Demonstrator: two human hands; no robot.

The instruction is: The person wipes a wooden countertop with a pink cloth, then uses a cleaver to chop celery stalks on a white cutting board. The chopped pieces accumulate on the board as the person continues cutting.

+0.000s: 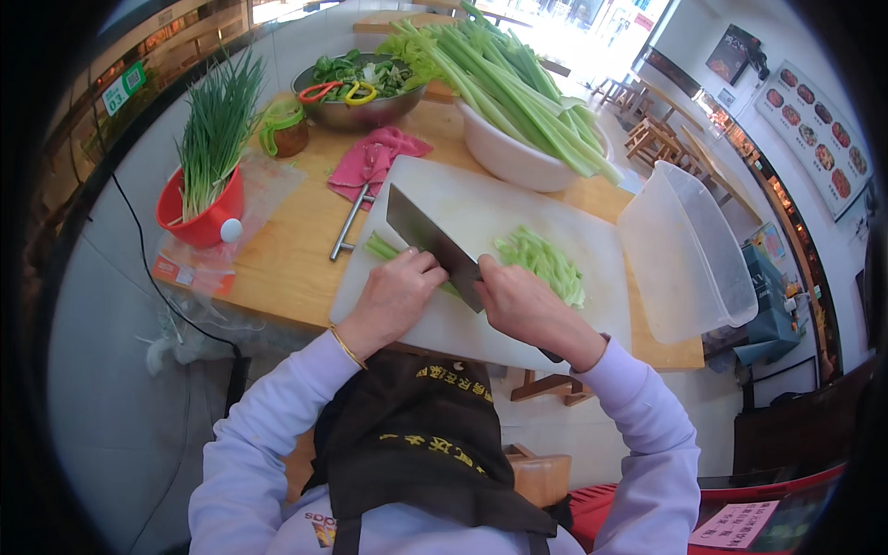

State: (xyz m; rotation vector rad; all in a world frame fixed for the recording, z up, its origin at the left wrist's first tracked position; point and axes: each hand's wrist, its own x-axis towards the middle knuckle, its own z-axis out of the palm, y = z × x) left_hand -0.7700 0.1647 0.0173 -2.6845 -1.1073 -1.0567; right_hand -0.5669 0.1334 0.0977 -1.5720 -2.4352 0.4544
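Note:
My right hand (524, 302) grips the handle of a wide cleaver (433, 239), its blade slanting over a white cutting board (444, 191). My left hand (402, 295) presses celery stalks (380, 246) flat on the board, fingers curled close beside the blade. The stalk ends poke out to the left of that hand, and a little green shows under the blade's lower edge. To the right of the cleaver lies a heap of sliced celery (544, 263). The blade and my fingers hide part of the stalks.
Behind the board stands a white basin (510, 156) of long celery. A clear plastic bin (683, 257) leans at the right. Farther left are a pink cloth (378, 163), a metal bar handle (349, 229), a metal bowl (361, 114) with scissors (322, 92), and a red container (201, 215) of green onions.

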